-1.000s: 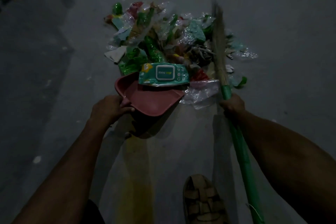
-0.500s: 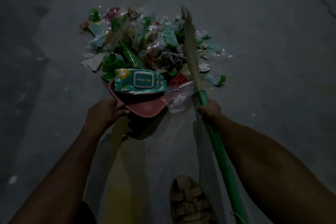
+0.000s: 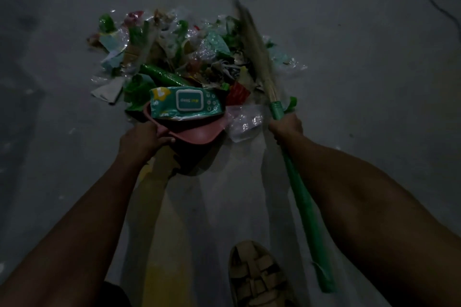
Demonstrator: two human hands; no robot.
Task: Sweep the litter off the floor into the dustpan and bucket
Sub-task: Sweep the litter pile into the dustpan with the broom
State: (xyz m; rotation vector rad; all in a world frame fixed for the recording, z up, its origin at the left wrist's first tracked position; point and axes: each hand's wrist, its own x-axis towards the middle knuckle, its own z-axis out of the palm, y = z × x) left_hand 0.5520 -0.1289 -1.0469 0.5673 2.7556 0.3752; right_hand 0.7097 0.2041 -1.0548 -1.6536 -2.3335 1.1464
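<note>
The sweep-in step is judged to be in hand. The pink dustpan is held at its near rim by the left hand, fingers curled round the edge, mouth set against the litter pile. A teal wipes pack is lodged across the mouth, approx. half inside. The broom is gripped by the right hand, fingers wrapped just below the bristles, which are laid over the pile's right side and look blurred, poss. mid-stroke. Next, bristles should prob. be drawn left towards the pan, the pan being braced. Open grey floor is left all round; a sandalled foot is near, well behind the pan. No bucket is in view.
</note>
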